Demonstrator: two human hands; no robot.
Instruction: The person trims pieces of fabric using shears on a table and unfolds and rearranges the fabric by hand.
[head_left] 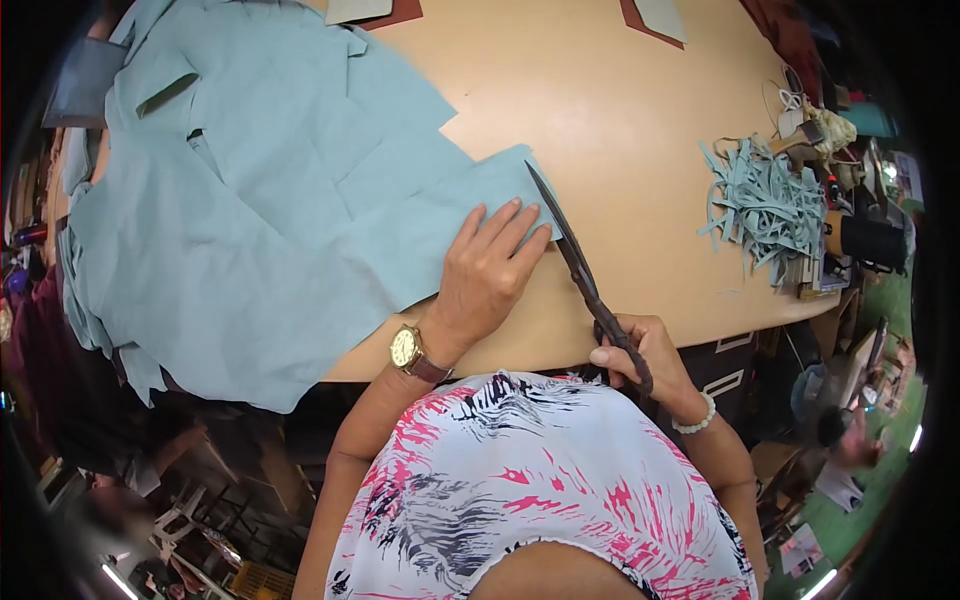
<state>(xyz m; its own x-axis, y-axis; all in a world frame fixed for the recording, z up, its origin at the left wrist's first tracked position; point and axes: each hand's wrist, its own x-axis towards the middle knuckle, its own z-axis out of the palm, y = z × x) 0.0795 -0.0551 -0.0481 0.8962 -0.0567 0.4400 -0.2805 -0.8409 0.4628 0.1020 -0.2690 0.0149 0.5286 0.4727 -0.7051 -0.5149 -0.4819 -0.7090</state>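
A large light blue-green sheet of material (300,200), irregular in outline, covers the left part of the table. My left hand (492,268) lies on its right-hand strip with the fingers spread, pressing it flat. In my right hand (645,360) are the handles of long dark scissors (580,270), held at the table's front edge. Their blades point up and to the left, and lie along the right end of the strip, just beyond my left fingertips. The blades look nearly closed.
On the right of the table (640,290) is a pile of thin blue-green offcuts (765,205), beside a brush (800,135) and a dark cylindrical object (868,240). Brown and grey pieces (655,20) lie at the far edge. Drawers sit below the table at right.
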